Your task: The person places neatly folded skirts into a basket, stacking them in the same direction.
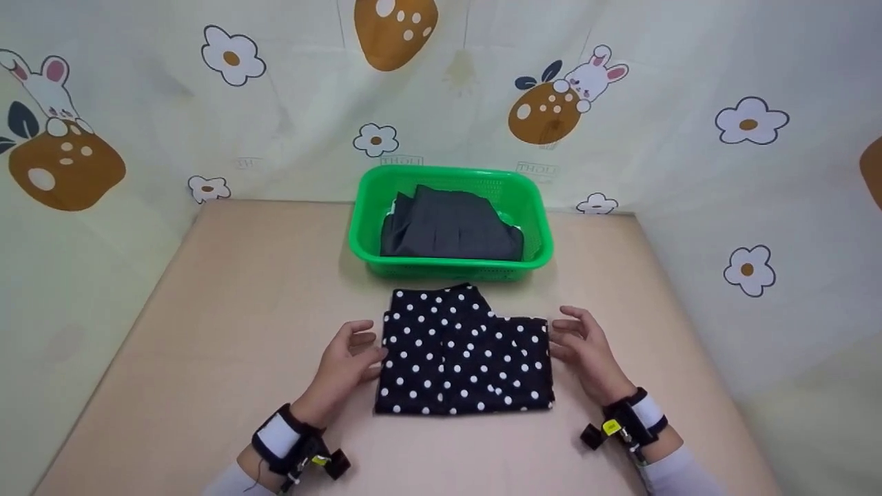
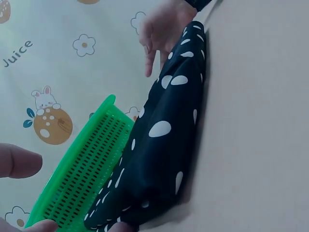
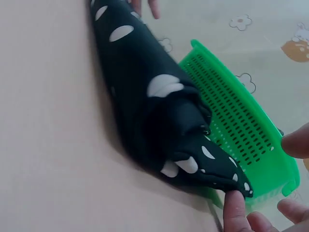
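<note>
A folded black garment with white polka dots lies flat on the table, layered several times, with a raised part at its upper left. At its left edge is my left hand, fingers loosely bent and thumb tip right at the cloth. On the opposite side my right hand has its fingertips right at the garment's right edge. In the right wrist view a fingertip meets the corner of the dotted fabric. The left wrist view shows the garment's thick folded side, with the other hand beyond it.
Behind the garment stands a green plastic basket with perforated walls, holding folded dark grey cloth. The beige table meets a printed curtain at the back and sides. Each wrist wears a strapped camera.
</note>
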`<control>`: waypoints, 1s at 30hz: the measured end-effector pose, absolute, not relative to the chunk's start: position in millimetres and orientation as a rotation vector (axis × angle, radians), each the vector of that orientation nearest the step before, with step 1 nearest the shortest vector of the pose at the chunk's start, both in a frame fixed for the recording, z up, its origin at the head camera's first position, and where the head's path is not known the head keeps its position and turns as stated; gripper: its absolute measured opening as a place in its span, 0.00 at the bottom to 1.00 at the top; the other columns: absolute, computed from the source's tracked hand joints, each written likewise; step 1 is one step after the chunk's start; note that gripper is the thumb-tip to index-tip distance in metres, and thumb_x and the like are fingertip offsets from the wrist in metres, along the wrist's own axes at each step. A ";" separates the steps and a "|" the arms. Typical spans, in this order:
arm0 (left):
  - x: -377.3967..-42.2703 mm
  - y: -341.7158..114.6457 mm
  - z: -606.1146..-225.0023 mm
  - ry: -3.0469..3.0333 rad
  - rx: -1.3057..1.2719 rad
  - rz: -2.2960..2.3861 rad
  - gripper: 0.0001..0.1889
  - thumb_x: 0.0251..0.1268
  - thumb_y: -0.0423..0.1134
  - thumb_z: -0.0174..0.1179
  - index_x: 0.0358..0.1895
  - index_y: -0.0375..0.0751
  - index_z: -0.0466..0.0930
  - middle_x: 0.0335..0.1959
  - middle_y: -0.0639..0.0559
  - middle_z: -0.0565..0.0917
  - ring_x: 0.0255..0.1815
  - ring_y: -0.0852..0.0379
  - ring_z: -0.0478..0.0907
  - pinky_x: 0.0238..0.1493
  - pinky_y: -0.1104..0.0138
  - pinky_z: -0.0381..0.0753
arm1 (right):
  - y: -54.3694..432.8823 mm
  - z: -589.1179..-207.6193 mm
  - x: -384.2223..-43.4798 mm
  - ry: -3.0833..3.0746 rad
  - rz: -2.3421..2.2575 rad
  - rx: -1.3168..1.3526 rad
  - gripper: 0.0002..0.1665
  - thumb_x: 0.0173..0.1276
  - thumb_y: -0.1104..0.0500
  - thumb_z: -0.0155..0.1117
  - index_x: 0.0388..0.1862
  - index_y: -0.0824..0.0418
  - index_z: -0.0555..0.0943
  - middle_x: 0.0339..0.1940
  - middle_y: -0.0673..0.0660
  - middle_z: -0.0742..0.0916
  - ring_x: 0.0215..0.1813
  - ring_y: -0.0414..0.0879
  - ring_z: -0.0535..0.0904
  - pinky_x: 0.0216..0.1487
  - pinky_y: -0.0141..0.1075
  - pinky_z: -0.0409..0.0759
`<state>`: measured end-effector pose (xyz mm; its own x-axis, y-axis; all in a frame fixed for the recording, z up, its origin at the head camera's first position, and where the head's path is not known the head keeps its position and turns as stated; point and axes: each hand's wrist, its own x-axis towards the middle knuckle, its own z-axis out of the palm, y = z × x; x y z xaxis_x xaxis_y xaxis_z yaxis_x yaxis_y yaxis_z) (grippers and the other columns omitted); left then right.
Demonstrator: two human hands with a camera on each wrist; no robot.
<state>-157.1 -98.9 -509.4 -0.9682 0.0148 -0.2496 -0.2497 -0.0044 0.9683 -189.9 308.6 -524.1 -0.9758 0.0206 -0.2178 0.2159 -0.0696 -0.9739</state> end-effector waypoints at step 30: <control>-146.6 -84.0 -513.9 1.842 -0.263 2.044 0.42 0.65 0.34 0.63 0.80 0.28 0.53 0.58 0.34 0.81 0.40 0.54 0.87 0.44 0.58 0.92 | 296.6 -529.3 -178.7 1.688 -1.945 -0.027 0.28 0.71 0.69 0.62 0.69 0.70 0.69 0.51 0.57 0.90 0.52 0.50 0.91 0.54 0.43 0.91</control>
